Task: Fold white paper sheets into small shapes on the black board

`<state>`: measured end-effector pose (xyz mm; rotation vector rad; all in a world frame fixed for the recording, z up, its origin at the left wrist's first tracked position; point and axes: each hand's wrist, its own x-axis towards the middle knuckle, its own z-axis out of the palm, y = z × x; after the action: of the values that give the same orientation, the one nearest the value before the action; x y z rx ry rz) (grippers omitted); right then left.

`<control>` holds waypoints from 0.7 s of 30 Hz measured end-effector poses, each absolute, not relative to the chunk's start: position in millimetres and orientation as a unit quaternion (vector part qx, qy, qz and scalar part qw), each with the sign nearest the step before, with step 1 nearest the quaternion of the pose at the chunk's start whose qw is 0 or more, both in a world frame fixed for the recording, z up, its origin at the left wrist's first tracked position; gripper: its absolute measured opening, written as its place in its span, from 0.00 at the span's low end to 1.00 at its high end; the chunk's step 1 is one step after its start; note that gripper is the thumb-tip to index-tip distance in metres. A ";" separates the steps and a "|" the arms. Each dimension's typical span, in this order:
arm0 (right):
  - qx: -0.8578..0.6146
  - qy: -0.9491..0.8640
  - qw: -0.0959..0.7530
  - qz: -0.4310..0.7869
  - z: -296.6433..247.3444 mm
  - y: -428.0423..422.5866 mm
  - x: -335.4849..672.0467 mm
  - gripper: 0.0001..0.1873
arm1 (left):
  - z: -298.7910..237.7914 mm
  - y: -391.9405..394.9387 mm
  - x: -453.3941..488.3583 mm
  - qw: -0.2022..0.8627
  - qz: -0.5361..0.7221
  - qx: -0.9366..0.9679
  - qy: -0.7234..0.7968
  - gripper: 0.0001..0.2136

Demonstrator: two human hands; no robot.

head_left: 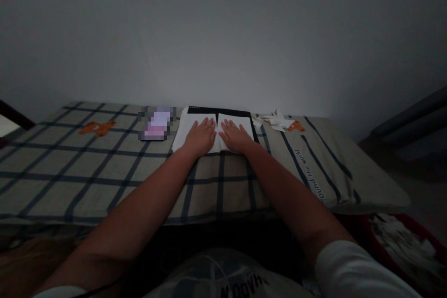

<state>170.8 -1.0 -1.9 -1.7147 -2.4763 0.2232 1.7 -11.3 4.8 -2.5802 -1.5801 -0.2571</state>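
Note:
White paper (180, 136) lies in two halves on a flat black sheet or cover (223, 111), with a narrow dark gap between the halves at the top. My left hand (202, 136) rests flat on the left half, fingers stretched out. On the right half my right hand (234, 135) lies flat too, its fingers pointing toward the gap. The two hands are close together but apart. Whether the halves belong to one sheet or to a booklet I cannot tell.
A checked cloth (139, 184) covers the surface, which meets a plain wall (223, 46). Left of the paper lies a phone-like object (158, 124) with a blurred-out screen. Folded white paper pieces (277, 121) lie to the right. A red container (424, 230) with whitish scraps stands below right.

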 end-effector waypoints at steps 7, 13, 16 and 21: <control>-0.561 -0.822 0.085 0.046 1.8 1.3 171.8 0.32 | 1.1 -7.1 0.5 0.010 -0.058 -0.857 -0.512 0.26; -0.547 -0.832 0.055 0.072 0.0 -1.4 170.6 0.33 | -3.2 -4.6 -0.1 0.002 -0.078 -0.852 -0.518 0.26; -0.550 -0.830 0.056 0.075 -1.7 -1.6 170.0 0.33 | -2.8 -5.2 0.5 0.001 -0.078 -0.851 -0.520 0.26; -0.554 -0.827 0.057 0.079 -2.6 -1.4 168.7 0.33 | -3.8 -4.5 2.6 0.012 -0.075 -0.848 -0.525 0.25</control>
<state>168.7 -1.4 -2.6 -1.6805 -2.5081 0.2390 2.6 -4.5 -3.8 -2.6433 -1.6370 -0.2323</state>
